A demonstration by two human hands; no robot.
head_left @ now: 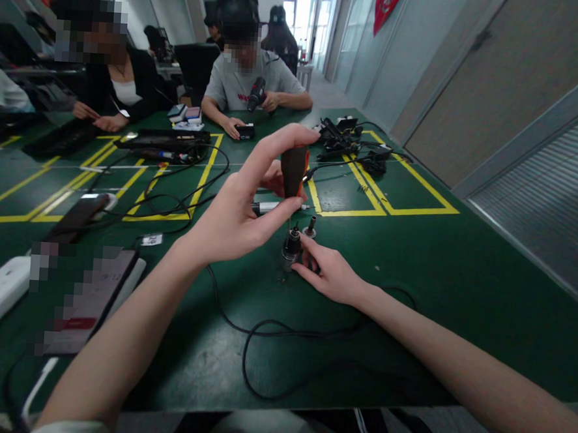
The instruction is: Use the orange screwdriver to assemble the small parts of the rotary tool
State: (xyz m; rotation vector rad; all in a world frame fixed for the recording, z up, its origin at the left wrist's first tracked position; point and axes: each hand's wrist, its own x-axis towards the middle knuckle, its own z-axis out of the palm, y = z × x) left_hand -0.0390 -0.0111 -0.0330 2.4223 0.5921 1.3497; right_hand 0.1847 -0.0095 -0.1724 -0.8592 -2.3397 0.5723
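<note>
My left hand is closed round the black and orange handle of a screwdriver, with the index finger over its top. The screwdriver stands upright, and its thin shaft points down at a small black and metal cylindrical part. Whether the tip touches that part I cannot tell. On the part's right side, the fingers of my right hand grip it low over the table. Just behind it stands a small metal piece with a round base. A white and silver pen-shaped tool lies partly hidden behind my left hand.
Black cable loops across the green table. At left lie a phone and a white power strip. Black devices with cords sit farther back. Across the table, a person holds a power drill.
</note>
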